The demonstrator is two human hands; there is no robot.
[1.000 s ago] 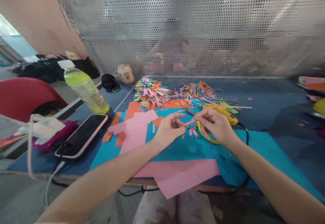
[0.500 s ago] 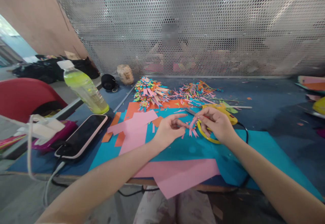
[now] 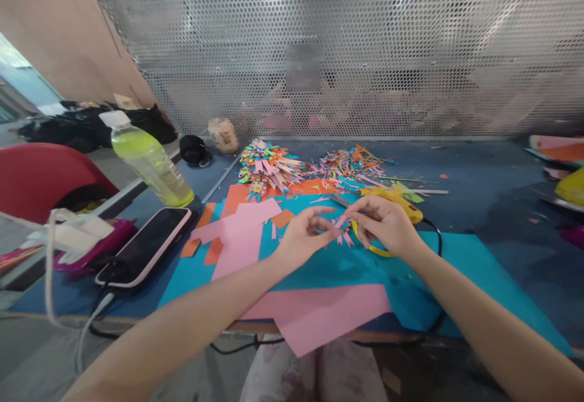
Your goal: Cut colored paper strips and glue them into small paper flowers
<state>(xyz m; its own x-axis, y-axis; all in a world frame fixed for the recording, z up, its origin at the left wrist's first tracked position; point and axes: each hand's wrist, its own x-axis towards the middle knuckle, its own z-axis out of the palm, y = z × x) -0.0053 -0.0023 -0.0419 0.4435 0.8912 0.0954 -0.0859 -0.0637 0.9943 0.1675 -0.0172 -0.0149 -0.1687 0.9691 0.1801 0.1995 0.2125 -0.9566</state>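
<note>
My left hand and my right hand meet above blue paper. A small pink paper strip runs between their fingertips, and both hands pinch it. Just beneath, small notched pink paper pieces show, partly covered by the fingers. Scissors with yellow handles lie under my right hand, their blades pointing up and left. Behind that hand is a yellow glue gun with a black cord, partly hidden. Pink paper and orange scraps lie left of my left hand.
A colourful pile of folded paper pieces and a heap of thin paper shreds are at the back. On the left stand a tilted-looking drink bottle and a phone with cables. A perforated metal panel rises behind the table.
My fingertips have come closer together, and the left fingers now pinch the pink strip's lower end. The strip looks straighter; earlier it curved down from my right hand.
</note>
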